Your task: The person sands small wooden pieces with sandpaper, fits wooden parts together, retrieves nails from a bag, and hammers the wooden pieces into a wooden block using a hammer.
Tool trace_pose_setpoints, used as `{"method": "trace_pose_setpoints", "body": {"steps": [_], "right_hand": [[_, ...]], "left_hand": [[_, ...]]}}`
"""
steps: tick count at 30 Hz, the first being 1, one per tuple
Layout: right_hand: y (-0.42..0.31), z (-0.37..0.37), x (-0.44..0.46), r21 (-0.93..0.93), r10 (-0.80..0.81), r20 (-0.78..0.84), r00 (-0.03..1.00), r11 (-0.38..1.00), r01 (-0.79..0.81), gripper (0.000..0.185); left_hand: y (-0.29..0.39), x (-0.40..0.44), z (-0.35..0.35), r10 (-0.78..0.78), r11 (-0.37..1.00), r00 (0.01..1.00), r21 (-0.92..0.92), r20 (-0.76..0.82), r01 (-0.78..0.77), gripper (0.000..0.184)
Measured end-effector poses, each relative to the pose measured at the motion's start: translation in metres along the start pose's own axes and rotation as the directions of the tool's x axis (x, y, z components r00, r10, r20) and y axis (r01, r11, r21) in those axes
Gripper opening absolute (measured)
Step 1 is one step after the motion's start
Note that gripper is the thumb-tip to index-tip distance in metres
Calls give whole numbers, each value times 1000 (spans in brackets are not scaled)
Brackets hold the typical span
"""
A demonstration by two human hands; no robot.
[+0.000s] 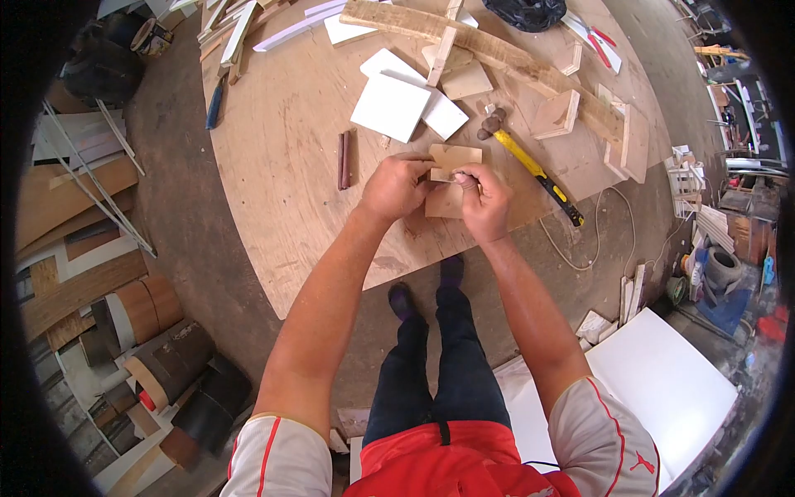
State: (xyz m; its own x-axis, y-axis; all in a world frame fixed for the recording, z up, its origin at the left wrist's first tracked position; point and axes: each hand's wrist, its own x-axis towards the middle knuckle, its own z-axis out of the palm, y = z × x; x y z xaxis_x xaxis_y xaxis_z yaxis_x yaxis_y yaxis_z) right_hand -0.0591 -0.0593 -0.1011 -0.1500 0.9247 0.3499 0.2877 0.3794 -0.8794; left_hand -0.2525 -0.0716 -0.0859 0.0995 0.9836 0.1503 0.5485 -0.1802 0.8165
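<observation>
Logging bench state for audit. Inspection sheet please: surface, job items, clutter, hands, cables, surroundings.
Surface: plywood tabletop, smudged.
Job items: tan piece at the hands; material unclear.
Clutter: hammer to its right, dark brown sticks left, white squares and long timber beyond.
Hands: left hand and right hand at the tan piece, fingers bent; exact grip unclear.
Cables: thin pale cord, right of the tabletop.
Surroundings: boards left, white panel lower right.

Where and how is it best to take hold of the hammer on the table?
Probably by the black-and-yellow grip of the hammer, with the right hand coming from the near right side. The handle slants to the near right and its end seems to jut past the edge of the table, leaving room beneath; the head points away.
</observation>
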Motion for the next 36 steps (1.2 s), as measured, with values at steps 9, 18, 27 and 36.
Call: {"method": "trace_pose_setpoints", "body": {"steps": [9,18,27,36], "right_hand": [[-6,-2,2,-68,-38,5,999,997,39,6],[-9,-1,4,-72,-30,13,999,997,31,6],[-7,-3,8,-185,-176,90,980,964,190,18],[-3,-3,15,-220,-246,132,960,937,270,23]], "left_hand": [[-3,0,1,-1,1000,1000,24,3,1,35],[-3,1,1,14,999,1000,36,-4,-14,35],[0,1,-2,13,1000,1000,9,12,-13,34],[0,0,0,34,999,999,30,2,-34,33]]}}
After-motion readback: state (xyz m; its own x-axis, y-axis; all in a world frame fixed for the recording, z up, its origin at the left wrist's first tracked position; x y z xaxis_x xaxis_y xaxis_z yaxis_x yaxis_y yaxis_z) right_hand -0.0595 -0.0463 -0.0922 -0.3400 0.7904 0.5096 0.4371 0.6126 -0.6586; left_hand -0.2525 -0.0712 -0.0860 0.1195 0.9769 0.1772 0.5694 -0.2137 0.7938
